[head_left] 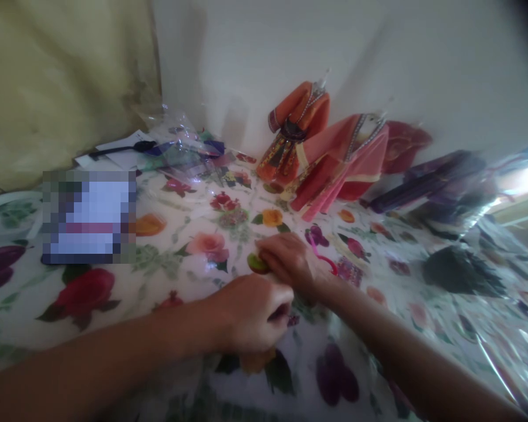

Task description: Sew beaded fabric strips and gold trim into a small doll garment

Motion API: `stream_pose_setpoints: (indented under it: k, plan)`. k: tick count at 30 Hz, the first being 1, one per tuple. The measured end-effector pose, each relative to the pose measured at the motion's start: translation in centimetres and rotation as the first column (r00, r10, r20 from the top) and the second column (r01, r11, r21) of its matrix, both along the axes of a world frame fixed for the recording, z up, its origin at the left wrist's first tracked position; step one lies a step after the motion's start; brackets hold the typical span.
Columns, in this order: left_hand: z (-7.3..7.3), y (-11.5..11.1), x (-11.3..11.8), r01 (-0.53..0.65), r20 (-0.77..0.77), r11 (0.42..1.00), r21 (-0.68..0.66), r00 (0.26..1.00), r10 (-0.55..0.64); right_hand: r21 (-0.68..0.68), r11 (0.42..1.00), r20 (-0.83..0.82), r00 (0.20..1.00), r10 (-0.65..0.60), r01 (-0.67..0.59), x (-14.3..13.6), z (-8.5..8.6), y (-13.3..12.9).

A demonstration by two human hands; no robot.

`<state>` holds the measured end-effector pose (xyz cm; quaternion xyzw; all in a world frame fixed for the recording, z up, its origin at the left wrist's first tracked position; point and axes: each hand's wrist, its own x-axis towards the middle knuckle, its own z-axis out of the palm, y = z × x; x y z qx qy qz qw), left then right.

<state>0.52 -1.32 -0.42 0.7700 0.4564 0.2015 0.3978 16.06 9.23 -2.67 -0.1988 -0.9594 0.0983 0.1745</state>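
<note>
Both my hands are close together over the middle of the floral tablecloth (158,313). My left hand (257,310) is curled with its thumb side to the right. Whatever lies in it is hidden. A small dark red patterned scrap (293,320) shows just right of its fingers. Slightly beyond it, my right hand (290,261) is bent with its fingers pressed together. A green rounded patch (257,262) shows at its fingertips; blur hides whether it is an object or part of the print. Beside the right wrist are a pink loop (328,265) and a purple-pink patterned piece (349,271).
Small orange (305,126) and pink (361,155) garments stand by the wall, with dark purple cloth (426,179) farther right. A dark grey item (462,269) lies at right. On the left are a blurred-out screen device (92,217), clear plastic (176,146) and papers (118,151).
</note>
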Motion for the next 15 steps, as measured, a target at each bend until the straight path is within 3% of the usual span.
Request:
stream_pose_setpoints:
  k: [6,15]
  plan:
    - [-0.14,0.09,0.00,-0.002,-0.008,1.000,0.026,1.000,0.002,-0.011,1.000,-0.041,0.999,0.001,-0.002,0.16,-0.20,0.27]
    - [-0.52,0.09,-0.09,0.016,-0.008,1.000,0.023,1.000,-0.016,0.098,0.995,0.057,0.998,-0.004,-0.001,-0.47,-0.48,-0.51]
